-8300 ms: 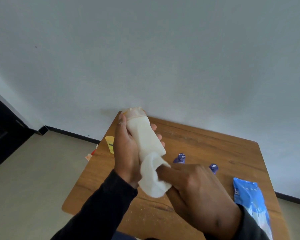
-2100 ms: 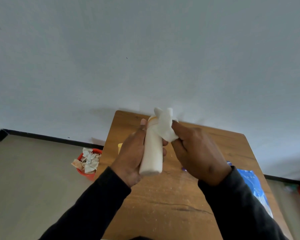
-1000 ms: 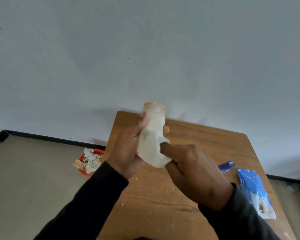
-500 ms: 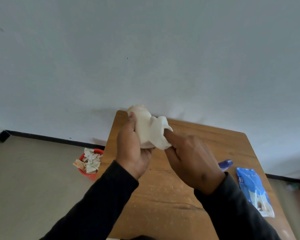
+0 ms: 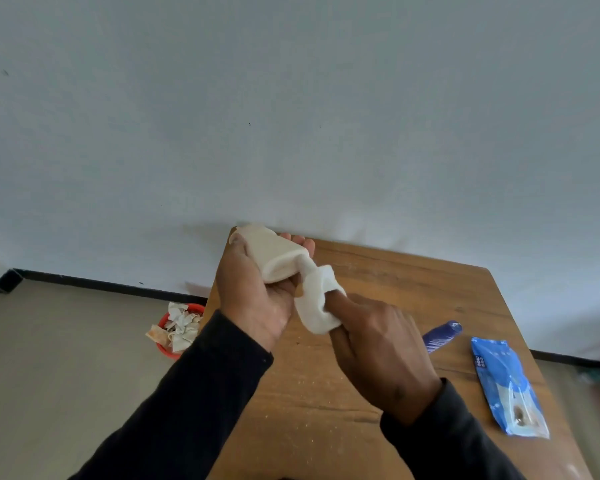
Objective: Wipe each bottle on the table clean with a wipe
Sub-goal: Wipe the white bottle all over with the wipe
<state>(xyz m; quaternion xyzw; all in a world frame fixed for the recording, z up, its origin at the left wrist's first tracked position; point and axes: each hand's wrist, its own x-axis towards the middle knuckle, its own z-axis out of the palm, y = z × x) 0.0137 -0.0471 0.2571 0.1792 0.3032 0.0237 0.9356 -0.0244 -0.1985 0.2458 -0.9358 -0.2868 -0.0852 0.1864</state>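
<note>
At the centre of the frame the left hand [image 5: 257,292] is wrapped around a white bottle [image 5: 274,254], thumb on its left side and fingertips [image 5: 300,241] curling over its far edge, so it is held clear above the wooden table [image 5: 378,282]. Just below and right of it, the right hand [image 5: 374,337] pinches a bunched white wipe [image 5: 317,303], which meets the bottle's lower end. The bottle's long axis runs from upper left down to lower right, its near end pointing at the wipe, so the right hand is well placed, I judge, to stroke along that axis. The bottle looks plain, creamy white and matte, with no label showing. To the right, a dark blue bottle [image 5: 442,336] lies on its side on the table, beside a blue wipes packet [image 5: 508,386]. At lower left a red bin [image 5: 179,329] of crumpled used wipes sits on the floor.
</note>
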